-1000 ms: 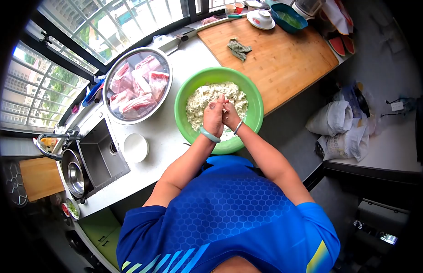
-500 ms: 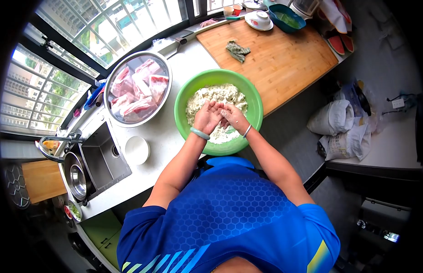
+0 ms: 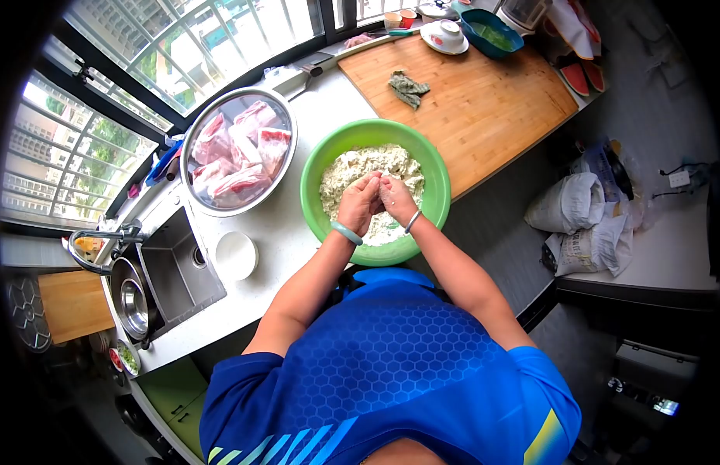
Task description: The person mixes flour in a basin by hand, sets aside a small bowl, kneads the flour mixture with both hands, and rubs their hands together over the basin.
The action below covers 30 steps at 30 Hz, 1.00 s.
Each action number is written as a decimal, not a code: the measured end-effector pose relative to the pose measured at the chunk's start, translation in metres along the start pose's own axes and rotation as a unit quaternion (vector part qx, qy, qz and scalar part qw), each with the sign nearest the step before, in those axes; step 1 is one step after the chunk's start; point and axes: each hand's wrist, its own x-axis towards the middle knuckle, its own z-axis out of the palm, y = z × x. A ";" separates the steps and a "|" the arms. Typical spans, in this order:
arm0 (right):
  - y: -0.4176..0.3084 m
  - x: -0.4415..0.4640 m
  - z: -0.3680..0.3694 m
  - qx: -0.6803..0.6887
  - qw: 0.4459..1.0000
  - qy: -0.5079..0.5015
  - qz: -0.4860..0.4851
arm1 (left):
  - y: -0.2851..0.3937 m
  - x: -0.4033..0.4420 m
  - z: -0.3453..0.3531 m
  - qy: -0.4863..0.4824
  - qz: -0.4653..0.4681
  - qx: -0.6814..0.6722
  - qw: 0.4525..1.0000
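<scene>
A green plastic basin (image 3: 312, 174) on the counter holds shaggy, crumbly flour dough (image 3: 385, 160), with looser flour toward its near side. Over the middle of the dough, my left hand (image 3: 361, 203) has its fingers curled and pressed together, a pale green bangle at the wrist. My right hand (image 3: 399, 198) meets it at the fingertips, its fingers also closed, bits of flour or dough stuck to its back and a thin bracelet on the wrist. Whatever lies between the fingers is hidden.
Left of the basin stand a steel bowl of raw meat ribs (image 3: 240, 201) and a white bowl (image 3: 237, 256), then the sink (image 3: 178, 267). A wooden board (image 3: 484, 108) carries a crumpled cloth (image 3: 409, 89), a lidded dish (image 3: 445, 36) and a teal basket (image 3: 492, 35).
My hands, cupped with palms partly upturned before, have turned inward and closed, fingertips together. The basin and the other things keep their places; the view has shifted slightly.
</scene>
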 end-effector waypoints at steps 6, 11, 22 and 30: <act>0.006 0.006 0.018 -0.156 0.982 0.096 -0.049 | -0.016 0.017 -0.007 0.044 0.075 0.032 0.996; -0.002 0.007 0.023 -0.177 0.978 0.113 0.005 | -0.020 0.027 -0.015 -0.009 0.074 -0.042 0.996; 0.034 0.032 0.016 0.104 0.985 0.136 0.017 | -0.013 0.015 0.009 -0.009 0.085 -0.079 0.993; 0.003 -0.005 0.024 -0.287 0.958 0.015 -0.017 | -0.026 0.028 -0.035 0.109 -0.007 0.020 0.994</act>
